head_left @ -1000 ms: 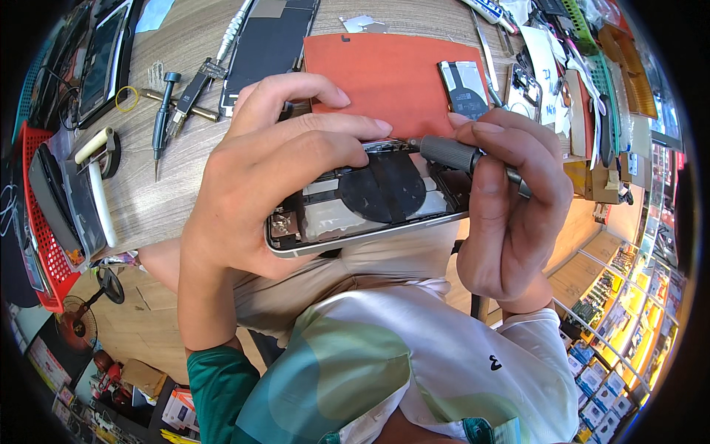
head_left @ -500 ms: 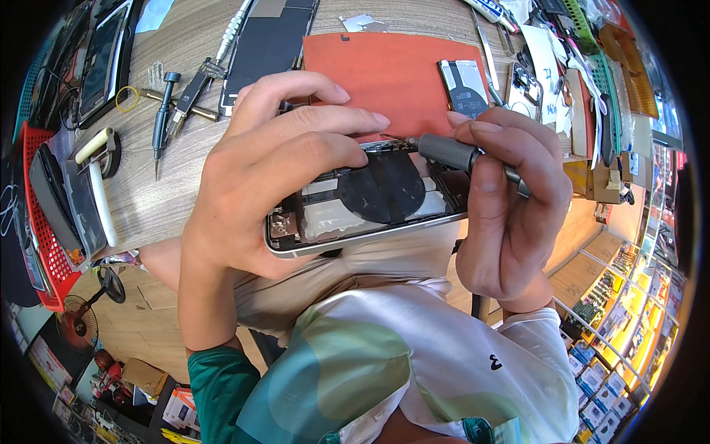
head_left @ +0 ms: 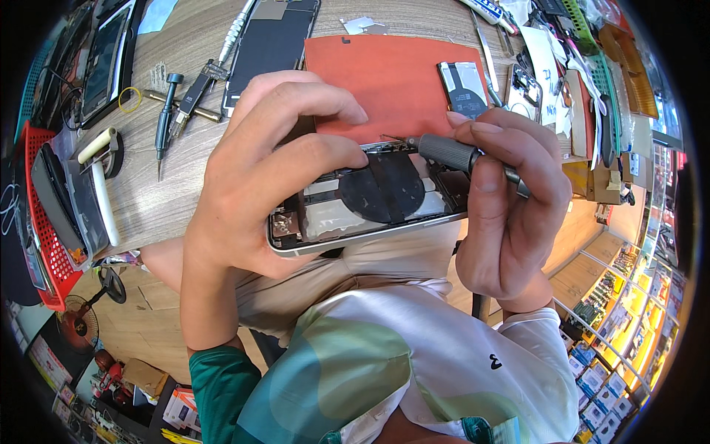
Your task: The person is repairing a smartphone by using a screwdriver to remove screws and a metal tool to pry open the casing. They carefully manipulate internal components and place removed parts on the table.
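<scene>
My left hand [head_left: 244, 177] grips an opened phone [head_left: 310, 240] by its left end, its inner parts facing up. A round black pad [head_left: 381, 189] covers the middle of the phone. One finger bends over the phone's far edge, and the others curl above it. My right hand [head_left: 514, 185] pinches a grey hand tool with a knurled metal handle [head_left: 447, 152]. Its thin tip points left along the phone's far edge; whether it touches is too small to tell. Behind the phone lies an orange-red mat [head_left: 399, 81], with a loose phone battery [head_left: 462, 85] on its right part.
A screwdriver [head_left: 164, 122] and other slim tools lie on the wooden table [head_left: 148, 200] to the left. A dark phone panel [head_left: 274, 44] is behind my left hand. A red basket [head_left: 41, 222] stands at far left. Papers [head_left: 541, 70] and clutter crowd the right.
The fingers of my left hand have drawn back and curled away from the tool's tip. The phone and my right hand with the tool look nearly the same.
</scene>
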`<state>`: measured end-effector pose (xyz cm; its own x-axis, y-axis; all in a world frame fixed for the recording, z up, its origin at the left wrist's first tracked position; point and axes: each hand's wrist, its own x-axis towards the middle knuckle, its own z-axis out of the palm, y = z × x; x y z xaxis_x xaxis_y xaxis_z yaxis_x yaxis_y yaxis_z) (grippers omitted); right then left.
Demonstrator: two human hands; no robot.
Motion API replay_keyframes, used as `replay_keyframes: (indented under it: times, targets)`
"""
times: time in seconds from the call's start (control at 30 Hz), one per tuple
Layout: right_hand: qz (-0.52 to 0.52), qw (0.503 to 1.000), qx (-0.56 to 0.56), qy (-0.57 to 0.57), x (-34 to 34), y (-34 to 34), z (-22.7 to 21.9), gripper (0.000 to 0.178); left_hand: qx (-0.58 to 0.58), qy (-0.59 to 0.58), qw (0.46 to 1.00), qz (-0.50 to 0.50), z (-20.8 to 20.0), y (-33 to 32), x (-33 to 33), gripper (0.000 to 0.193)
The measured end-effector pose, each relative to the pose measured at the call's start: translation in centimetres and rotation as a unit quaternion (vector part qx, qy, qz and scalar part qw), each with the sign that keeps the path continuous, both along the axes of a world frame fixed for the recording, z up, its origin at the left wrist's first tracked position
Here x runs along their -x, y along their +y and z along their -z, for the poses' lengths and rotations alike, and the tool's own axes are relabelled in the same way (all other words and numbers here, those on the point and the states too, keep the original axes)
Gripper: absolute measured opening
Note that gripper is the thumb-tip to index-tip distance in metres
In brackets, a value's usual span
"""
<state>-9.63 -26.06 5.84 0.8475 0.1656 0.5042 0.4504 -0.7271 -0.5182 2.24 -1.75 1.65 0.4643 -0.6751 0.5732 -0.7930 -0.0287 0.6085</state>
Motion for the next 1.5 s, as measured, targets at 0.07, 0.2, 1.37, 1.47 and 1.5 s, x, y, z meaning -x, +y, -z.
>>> replay_keyframes:
  times: [0.07,0.2,1.37,1.47,1.5]
  targets:
    - [0.002,1.000,0.003,-0.002,0.03,-0.03,-0.01,0.027,0.000,-0.001,1.000,-0.004,-0.03,-0.09,0.06,0.051]
    - [0.005,1.000,0.010,0.000,0.08,-0.01,-0.24,0.027,-0.002,-0.015,1.000,-0.011,0.07,-0.09,0.03,0.048]
    - [-0.023,0.999,-0.007,0.025,0.65,0.07,-0.53,0.028,0.012,-0.020,1.000,0.006,0.21,-0.20,-0.13,0.044]
    - [-0.018,0.999,-0.009,0.028,0.72,0.16,-0.56,0.028,0.011,-0.022,1.000,0.004,0.20,-0.21,-0.10,0.045]
    - [-0.017,0.999,-0.007,0.029,0.75,0.14,-0.55,0.028,0.012,-0.021,1.000,0.004,0.22,-0.22,-0.11,0.045]
